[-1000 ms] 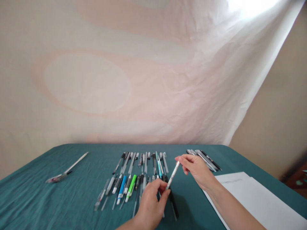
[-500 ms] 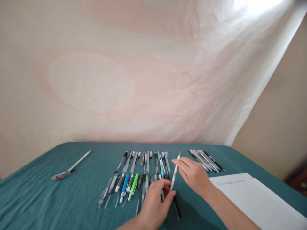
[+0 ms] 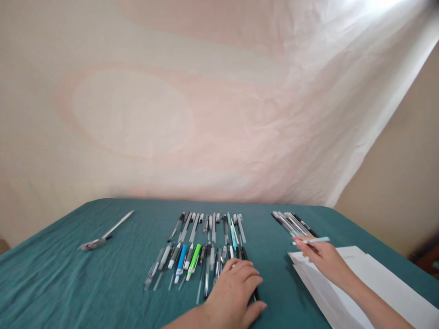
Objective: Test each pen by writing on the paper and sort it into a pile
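Note:
My right hand point(image 3: 324, 258) is closed around a slim white pen point(image 3: 320, 240) whose end looks pale blue. It holds this pen slantwise over the near-left corner of the white paper point(image 3: 384, 278). Farther left, my left hand point(image 3: 235, 292) lies palm down with its fingers apart over the right end of the near row of pens. A black pen point(image 3: 257, 294) shows between its thumb and fingers. What lies beneath the palm is hidden. In the same row, left of this hand, are a blue pen point(image 3: 180, 265) and a bright green pen point(image 3: 194, 262).
A second row of pens point(image 3: 195, 227) lies behind the near one. A bundle of pens point(image 3: 293, 223) rests beyond the paper. On the far left is a white pen point(image 3: 118, 224) beside a small clear-and-dark item point(image 3: 92, 244). Dark green cloth point(image 3: 68, 283) covers the table.
My right hand has moved right, from the pen held between both hands to above the paper, with a pen in it. My left hand has let go and lowered onto the pens.

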`<state>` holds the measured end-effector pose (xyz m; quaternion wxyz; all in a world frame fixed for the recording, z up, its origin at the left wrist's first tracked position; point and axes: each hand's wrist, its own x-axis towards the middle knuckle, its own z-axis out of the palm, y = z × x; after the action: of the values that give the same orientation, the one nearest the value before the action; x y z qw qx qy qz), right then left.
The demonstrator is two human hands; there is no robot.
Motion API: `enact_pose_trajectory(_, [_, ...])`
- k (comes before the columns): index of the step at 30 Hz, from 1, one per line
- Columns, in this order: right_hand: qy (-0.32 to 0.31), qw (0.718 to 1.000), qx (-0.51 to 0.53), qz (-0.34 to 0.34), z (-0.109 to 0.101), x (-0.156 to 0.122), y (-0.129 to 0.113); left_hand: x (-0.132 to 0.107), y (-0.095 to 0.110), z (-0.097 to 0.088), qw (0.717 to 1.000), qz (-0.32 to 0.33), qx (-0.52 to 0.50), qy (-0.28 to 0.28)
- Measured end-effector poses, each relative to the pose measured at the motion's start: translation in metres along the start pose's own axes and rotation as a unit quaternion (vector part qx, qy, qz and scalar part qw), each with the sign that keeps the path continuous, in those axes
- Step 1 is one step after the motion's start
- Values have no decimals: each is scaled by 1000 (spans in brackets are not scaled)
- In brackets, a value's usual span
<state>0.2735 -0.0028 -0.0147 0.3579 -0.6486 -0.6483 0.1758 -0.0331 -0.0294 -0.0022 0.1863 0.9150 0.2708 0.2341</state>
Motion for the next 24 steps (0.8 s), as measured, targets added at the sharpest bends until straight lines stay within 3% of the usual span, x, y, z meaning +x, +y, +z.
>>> enact_pose_trajectory(3, [33, 994, 31, 95, -13, -8, 23, 0, -1, 2, 1000, -1, 5, -5])
enact_pose_trajectory(7, [94, 981, 77, 150, -21, -13, 47, 0, 0, 2, 1000, -2, 8, -7])
enact_pose_trajectory(14, [101, 966, 181, 157, -17, -16, 70, 1, 2, -2, 1000, -2, 1, -15])
enact_pose_trajectory(24, [120, 976, 122, 137, -16, -19, 61, 2, 4, -5, 1000, -5, -8, -27])
